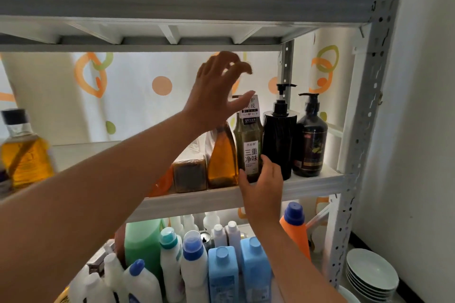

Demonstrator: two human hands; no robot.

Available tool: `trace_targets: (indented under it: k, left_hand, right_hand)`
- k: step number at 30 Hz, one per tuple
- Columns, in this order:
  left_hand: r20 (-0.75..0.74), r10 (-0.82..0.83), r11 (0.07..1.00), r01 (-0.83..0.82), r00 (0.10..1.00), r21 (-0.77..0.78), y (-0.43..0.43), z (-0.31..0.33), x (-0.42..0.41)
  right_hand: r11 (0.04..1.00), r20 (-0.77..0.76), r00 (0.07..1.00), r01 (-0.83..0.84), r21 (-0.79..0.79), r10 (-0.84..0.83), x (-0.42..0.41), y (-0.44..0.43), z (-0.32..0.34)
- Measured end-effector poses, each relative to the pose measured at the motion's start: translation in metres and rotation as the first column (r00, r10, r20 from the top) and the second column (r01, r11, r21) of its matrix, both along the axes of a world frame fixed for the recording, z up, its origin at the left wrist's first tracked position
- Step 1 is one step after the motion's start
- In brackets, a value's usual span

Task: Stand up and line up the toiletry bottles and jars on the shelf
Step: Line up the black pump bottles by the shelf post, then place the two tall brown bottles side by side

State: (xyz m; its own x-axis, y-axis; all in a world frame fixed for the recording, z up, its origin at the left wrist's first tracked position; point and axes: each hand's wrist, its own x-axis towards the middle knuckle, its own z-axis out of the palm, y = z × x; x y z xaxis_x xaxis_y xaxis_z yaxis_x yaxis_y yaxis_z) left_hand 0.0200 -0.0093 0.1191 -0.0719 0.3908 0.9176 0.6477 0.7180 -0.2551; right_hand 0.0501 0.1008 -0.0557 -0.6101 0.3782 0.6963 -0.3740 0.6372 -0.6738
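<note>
Gripping green btl w/ right hand, amber-liquid btl just beside

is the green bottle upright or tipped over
Upright: the green bottle stands on the shelf, neck up, between the amber bottle and black pump bottle, with the right hand holding its bottom.

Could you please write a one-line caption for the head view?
Right hand grips the green bottle on the shelf; open left hand hovers above it.

The shelf bears, left to right, a wrapped block, flask, labelled bottle and two pump bottles.
</note>
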Motion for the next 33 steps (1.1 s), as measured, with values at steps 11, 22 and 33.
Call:
trace_targets:
  k: [11, 22, 33]
  left_hand:
    - [0.846, -0.237, 0.926, -0.151, 0.478, 0.345, -0.031, -0.076, 0.002]
    - [0.944, -0.033, 0.991, -0.109, 0.329, 0.073, -0.042, -0.078, -0.005]
    - [0.939, -0.052, 0.977, -0.176, 0.339, 0.118, -0.096, -0.047, -0.017]
  right_hand:
    - [1.0, 0.125, 0.992, 0.014, 0.019, -0.017, 0.002, -0.002, 0.006]
    - [0.999, 0.01, 0.999, 0.033, -0.014, -0.033, 0.005, -0.009, 0.009]
    - [0.684, 0.072, 0.964, -0.235, 0.691, 0.257, 0.027, -0.08, 0.042]
